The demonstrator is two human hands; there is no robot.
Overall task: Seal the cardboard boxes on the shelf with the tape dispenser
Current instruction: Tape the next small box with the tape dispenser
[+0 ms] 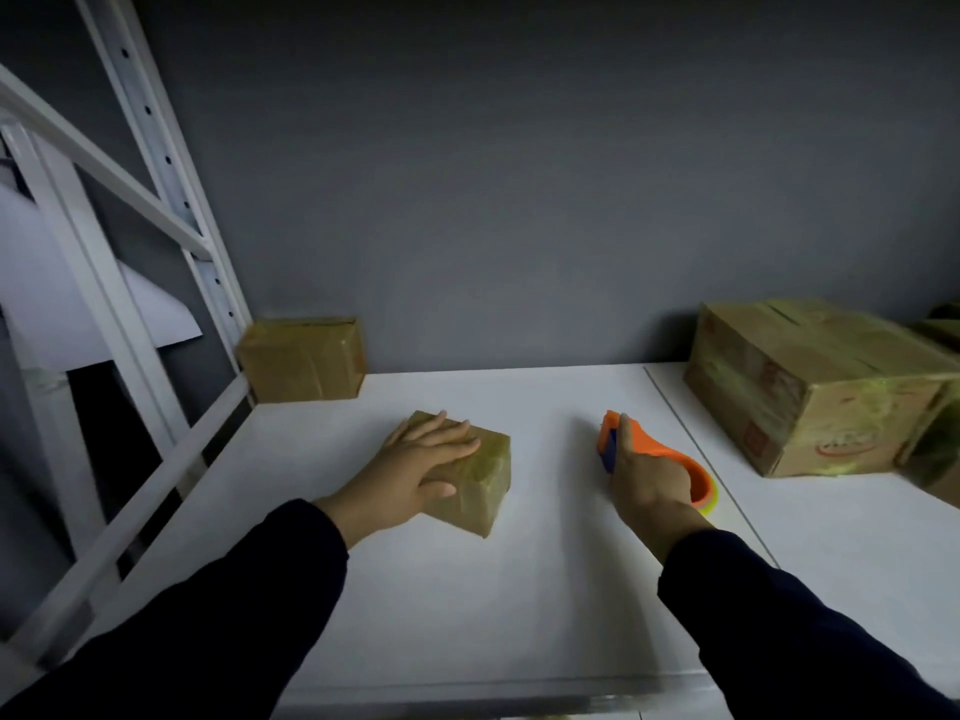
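Hands both out over the white shelf board point(519, 589): we've got our left hand point(423, 459) flat, fingers straight, on top of the small tape-wrapped brown cardboard box point(480, 493). Our right hand point(644, 480) is curled round the orange plastic tape dispenser point(662, 449), low over the board, right of that box.

Shelf point(519, 589) gap between box point(488, 478) and dispenser point(655, 449)

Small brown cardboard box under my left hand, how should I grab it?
Come from above with the left hand, flat on the small brown cardboard box: thumb on the near face, fingers over the far edge. Its sides stand free on the white shelf; the right hand holds the orange tape dispenser.
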